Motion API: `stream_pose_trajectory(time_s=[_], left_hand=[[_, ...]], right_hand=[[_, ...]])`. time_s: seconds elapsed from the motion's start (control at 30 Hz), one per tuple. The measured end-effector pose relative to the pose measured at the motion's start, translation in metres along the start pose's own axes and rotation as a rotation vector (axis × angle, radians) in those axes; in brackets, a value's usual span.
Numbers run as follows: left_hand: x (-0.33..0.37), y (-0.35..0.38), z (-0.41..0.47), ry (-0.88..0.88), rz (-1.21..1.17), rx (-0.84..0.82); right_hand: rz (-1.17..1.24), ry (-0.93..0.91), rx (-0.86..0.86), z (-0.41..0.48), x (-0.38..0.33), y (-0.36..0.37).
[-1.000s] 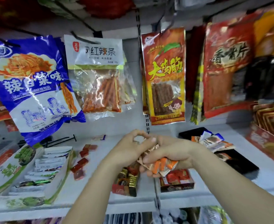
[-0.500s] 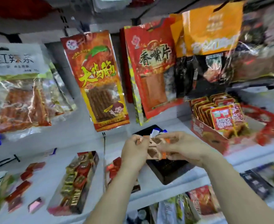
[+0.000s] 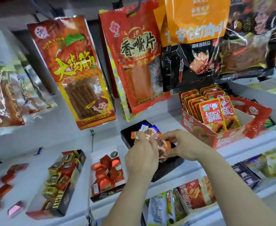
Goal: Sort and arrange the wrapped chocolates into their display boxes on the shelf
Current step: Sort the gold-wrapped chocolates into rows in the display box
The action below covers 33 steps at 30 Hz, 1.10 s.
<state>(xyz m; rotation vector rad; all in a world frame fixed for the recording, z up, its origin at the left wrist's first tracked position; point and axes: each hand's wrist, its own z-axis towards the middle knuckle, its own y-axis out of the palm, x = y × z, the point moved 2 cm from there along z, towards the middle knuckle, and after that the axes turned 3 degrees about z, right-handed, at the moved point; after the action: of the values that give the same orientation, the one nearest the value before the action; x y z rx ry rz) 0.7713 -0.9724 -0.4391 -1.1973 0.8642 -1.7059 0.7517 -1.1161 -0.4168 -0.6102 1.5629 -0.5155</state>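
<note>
Both hands meet over a black display box (image 3: 168, 167) on the white shelf (image 3: 41, 144). My left hand (image 3: 142, 154) and my right hand (image 3: 181, 144) together hold a small bunch of orange-and-brown wrapped chocolates (image 3: 164, 144) just above the box. More orange and blue wrapped pieces (image 3: 147, 130) lie at the box's far end. To the left stand a box of red wrapped chocolates (image 3: 108, 175) and a box of gold and red ones (image 3: 60, 180). Loose red pieces (image 3: 6, 176) and a pink one (image 3: 15, 210) lie on the shelf at far left.
Hanging snack bags (image 3: 72, 70) crowd the back wall just above the shelf. A red carton of upright red sachets (image 3: 215, 116) stands right of the black box. A lower shelf with more packets (image 3: 191, 199) shows below the front edge.
The view has swung right and my hands have carried the bunch of chocolates from above the red box to over the black box, lowering toward it.
</note>
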Motion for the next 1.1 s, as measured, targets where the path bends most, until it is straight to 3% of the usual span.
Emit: stream_pose_trajectory(time_s=[0.23,0.53,0.73,0.9,1.1], left_hand=[[0.003,-0.003,-0.012,0.093,0.174,-0.012],[0.001,-0.005,-0.02,0.203,0.228,-0.097],[-0.002,-0.005,-0.011,0.289,0.335,-0.182],[-0.018,-0.012,-0.011,0.206,0.144,-0.265],[-0.027,-0.027,-0.012,0.101,-0.154,-0.214]], right_hand=[[-0.016,0.033,0.052,0.0,0.009,-0.003],[-0.094,0.076,0.059,0.003,0.01,-0.004],[-0.067,0.122,-0.098,-0.002,0.012,0.0],[-0.027,0.163,-0.098,-0.009,0.013,-0.005],[0.002,0.129,0.085,-0.006,0.006,-0.005]])
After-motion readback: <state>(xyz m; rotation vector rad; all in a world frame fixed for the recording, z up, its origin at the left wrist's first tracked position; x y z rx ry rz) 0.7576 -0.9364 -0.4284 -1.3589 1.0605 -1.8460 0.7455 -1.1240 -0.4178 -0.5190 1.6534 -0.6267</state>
